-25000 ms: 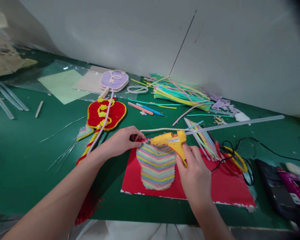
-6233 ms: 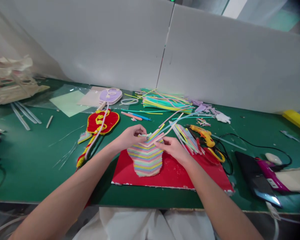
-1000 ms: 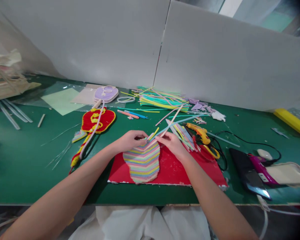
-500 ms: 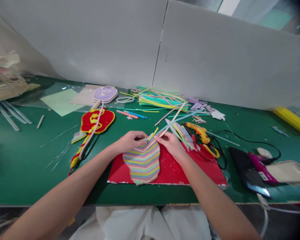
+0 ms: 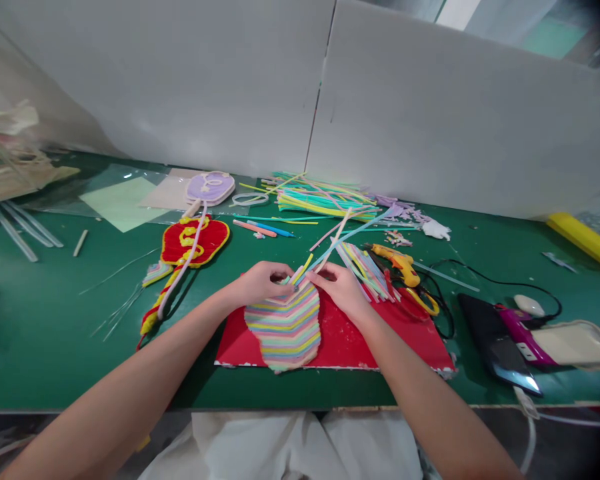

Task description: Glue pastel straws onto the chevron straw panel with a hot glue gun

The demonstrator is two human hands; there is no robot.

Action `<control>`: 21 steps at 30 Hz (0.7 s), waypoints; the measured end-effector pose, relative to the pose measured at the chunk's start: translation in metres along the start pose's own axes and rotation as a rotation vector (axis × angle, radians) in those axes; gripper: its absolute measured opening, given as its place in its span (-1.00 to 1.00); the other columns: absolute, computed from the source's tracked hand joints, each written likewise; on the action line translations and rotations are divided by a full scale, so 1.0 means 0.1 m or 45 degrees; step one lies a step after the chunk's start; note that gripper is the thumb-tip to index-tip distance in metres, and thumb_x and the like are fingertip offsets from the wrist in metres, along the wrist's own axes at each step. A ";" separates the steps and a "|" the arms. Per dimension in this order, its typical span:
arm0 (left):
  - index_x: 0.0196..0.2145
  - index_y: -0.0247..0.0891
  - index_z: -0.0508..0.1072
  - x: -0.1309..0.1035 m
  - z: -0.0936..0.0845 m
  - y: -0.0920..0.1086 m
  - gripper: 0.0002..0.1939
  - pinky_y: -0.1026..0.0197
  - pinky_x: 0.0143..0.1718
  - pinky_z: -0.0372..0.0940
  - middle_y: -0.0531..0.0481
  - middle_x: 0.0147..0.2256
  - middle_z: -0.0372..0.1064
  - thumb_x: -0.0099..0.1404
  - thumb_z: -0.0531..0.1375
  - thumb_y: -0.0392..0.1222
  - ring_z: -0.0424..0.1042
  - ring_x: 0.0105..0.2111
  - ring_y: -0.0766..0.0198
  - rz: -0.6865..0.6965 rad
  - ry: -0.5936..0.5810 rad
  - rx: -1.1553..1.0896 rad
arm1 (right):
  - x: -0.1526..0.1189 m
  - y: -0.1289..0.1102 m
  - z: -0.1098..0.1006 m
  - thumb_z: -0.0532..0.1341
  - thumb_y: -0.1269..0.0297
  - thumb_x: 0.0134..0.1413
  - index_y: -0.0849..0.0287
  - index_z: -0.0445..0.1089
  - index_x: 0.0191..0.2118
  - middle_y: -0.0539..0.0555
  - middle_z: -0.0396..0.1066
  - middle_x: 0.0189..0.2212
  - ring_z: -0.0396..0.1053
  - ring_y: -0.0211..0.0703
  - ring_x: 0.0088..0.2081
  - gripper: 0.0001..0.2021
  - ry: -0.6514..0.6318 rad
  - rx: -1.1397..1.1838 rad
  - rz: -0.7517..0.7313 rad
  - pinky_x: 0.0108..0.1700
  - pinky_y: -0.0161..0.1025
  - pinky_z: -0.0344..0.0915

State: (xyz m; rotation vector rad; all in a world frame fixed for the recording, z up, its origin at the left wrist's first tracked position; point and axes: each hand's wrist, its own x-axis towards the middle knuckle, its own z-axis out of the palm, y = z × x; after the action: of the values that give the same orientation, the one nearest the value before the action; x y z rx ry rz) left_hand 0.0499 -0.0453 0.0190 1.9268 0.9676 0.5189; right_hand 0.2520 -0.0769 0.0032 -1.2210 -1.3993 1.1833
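Note:
A pastel-striped panel of chenille stems [image 5: 285, 330], its rows bent in shallow V shapes, lies on a red board [image 5: 350, 340]. My left hand [image 5: 263, 283] pinches the panel's upper left edge, thumb and fingertips closed together. At the upper right edge, my right hand [image 5: 341, 285] is closed on stems; a long blue stem [image 5: 357, 231] and a cream stem [image 5: 341, 227] run out from its fingertips toward the back right. Short yellow and pale stem ends poke up between both hands. The fingers partly hide the panel's top.
Cut stems [image 5: 363, 270], a yellow glue gun [image 5: 397, 260] and scissors [image 5: 423, 303] lie right. A bundle of stems [image 5: 320, 197] is behind. Left are a red-and-yellow fan [image 5: 205, 243] and a purple one [image 5: 211, 189]. A phone [image 5: 495, 347] sits far right.
The free ends of the blue and cream stems have swung left, the cream one now steeper. Both hands stay nearly in place, the right fingertips slightly closer to the left.

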 end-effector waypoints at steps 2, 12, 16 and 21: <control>-0.32 -0.32 0.50 0.00 0.00 -0.01 -0.71 0.32 -0.48 0.05 0.15 -0.54 0.18 0.08 0.18 -0.06 0.12 -0.51 0.38 -0.001 -0.013 0.003 | 0.00 -0.01 0.00 0.34 0.03 -0.13 0.14 0.49 -0.38 0.05 0.51 -0.37 0.43 -0.09 -0.26 -0.73 -0.001 -0.007 -0.008 -0.12 -0.13 0.31; -0.37 -0.32 0.50 -0.01 0.00 0.04 -0.71 0.33 -0.52 -0.01 0.18 -0.58 0.08 0.07 0.16 -0.05 0.06 -0.53 0.39 -0.022 -0.034 0.011 | 0.00 0.02 0.02 0.32 0.03 -0.10 0.16 0.46 -0.43 0.03 0.50 -0.42 0.42 -0.11 -0.30 -0.73 0.028 -0.067 -0.059 -0.16 -0.17 0.31; -0.43 -0.31 0.48 -0.02 0.00 0.07 -0.76 0.33 -0.53 -0.04 0.20 -0.60 0.03 0.03 0.17 -0.07 0.02 -0.55 0.40 -0.042 -0.014 0.034 | -0.01 0.00 0.03 0.32 0.04 -0.08 0.16 0.44 -0.46 0.01 0.49 -0.45 0.41 -0.13 -0.33 -0.73 0.038 -0.098 -0.072 -0.20 -0.20 0.31; -0.44 -0.30 0.48 -0.02 0.01 0.08 -0.75 0.33 -0.54 -0.05 0.20 -0.62 0.03 0.02 0.17 -0.07 0.01 -0.56 0.40 -0.054 -0.009 0.052 | -0.02 -0.02 0.04 0.31 0.04 -0.08 0.16 0.42 -0.47 0.00 0.48 -0.46 0.41 -0.15 -0.35 -0.74 0.051 -0.131 -0.087 -0.23 -0.22 0.30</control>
State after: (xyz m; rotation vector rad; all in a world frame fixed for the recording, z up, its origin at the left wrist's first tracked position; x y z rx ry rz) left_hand 0.0527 -0.0494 0.0250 1.9386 1.0199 0.4709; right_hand 0.2476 -0.0796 0.0048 -1.2512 -1.4753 1.0455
